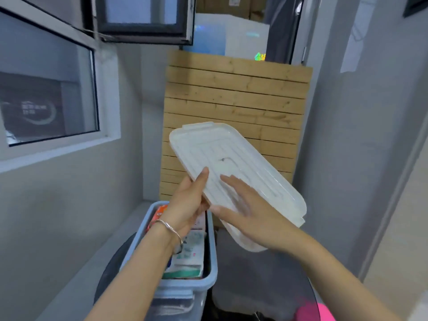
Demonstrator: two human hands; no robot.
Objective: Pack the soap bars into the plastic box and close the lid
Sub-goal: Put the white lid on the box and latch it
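Note:
A translucent white lid (pixel 254 163) is held up in the air, tilted, above and to the right of the box. My left hand (pixel 187 205) grips its left edge, thumb on top. My right hand (pixel 245 209) lies flat on the lid's upper face with fingers spread; its motion blurs it. Below stands the pale blue plastic box (pixel 212 256), open, with packaged soap bars (pixel 188 258) inside, partly hidden by my left forearm.
A slatted wooden panel (pixel 236 100) leans against the back wall behind the lid. A grey ledge and window (pixel 48 89) run along the left. A grey wall stands at the right. A dark round surface (pixel 254 274) lies under the box; something pink (pixel 317 311) shows at bottom right.

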